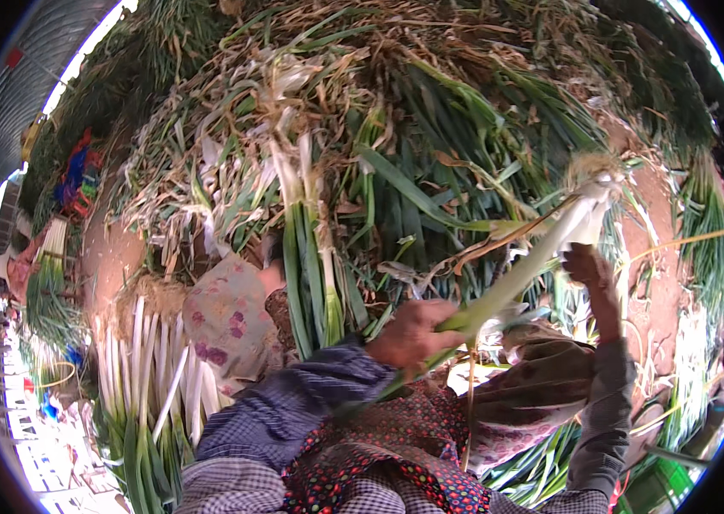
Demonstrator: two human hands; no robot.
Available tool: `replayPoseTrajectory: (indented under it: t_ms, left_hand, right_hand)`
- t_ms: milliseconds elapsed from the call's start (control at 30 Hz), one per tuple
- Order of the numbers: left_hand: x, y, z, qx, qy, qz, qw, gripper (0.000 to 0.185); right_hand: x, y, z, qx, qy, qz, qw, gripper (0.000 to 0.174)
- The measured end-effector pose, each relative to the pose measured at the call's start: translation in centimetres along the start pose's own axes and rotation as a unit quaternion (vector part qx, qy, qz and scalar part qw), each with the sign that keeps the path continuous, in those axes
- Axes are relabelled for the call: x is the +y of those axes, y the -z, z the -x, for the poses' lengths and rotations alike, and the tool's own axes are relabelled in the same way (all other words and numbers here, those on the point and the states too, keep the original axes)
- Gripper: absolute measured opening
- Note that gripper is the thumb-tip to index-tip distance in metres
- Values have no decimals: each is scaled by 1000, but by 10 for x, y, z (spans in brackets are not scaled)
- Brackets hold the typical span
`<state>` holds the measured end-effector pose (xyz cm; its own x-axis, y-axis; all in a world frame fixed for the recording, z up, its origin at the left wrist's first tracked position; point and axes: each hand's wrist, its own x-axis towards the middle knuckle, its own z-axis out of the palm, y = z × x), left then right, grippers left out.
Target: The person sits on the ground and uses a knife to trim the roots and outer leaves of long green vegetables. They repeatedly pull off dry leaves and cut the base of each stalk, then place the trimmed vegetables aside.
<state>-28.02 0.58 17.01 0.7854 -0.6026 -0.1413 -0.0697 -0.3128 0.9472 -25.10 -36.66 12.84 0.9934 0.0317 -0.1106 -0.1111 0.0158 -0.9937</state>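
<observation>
My left hand (416, 331) grips a large green onion (525, 270) around its green part. The thick pale shaft slants up to the right, and its root end (596, 177) with fine hairy roots points away from me. Just below the roots, my right hand (592, 273) has its fingers curled on a strip of pale outer skin (585, 228); motion blurs it slightly. A brown withered leaf (509, 238) trails to the left of the shaft. Beyond my left hand, several unheld green onions (310, 270) lie with their roots away from me.
A heap of dry leaves and peelings (233, 128) spreads ahead, with green leaves (452, 135) among it. Several white-shafted green onions (150, 366) lie at left. More bundles (712, 244) lie at right, near a green crate (663, 485). Another person (15, 273) is at far left.
</observation>
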Motion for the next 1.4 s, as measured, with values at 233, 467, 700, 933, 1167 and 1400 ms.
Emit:
replayPoseTrajectory:
  t_ms: [233,467,700,933,1167,1400]
  left_hand:
    - [-43,-28,-17,-14,-8,115,993,26]
    - [-333,73,36,366,356,-193,838,19]
    - [-373,59,37,327,459,-153,812,33]
    - [-312,58,8,273,439,262,815,39]
    - [-156,79,-59,371,124,56,918,26]
    - [-111,55,-48,242,132,-87,957,30]
  right_hand:
    - [-39,-106,-27,90,-110,-339,930,51]
    - [-25,-136,-40,80,-133,-321,934,48]
    - [-16,-175,-25,-22,-206,-295,933,48]
    - [-22,-183,-21,-97,-221,-334,911,43]
    - [-27,-186,-12,-138,-223,-243,934,54]
    - [-17,-200,-5,-212,-181,-121,953,54]
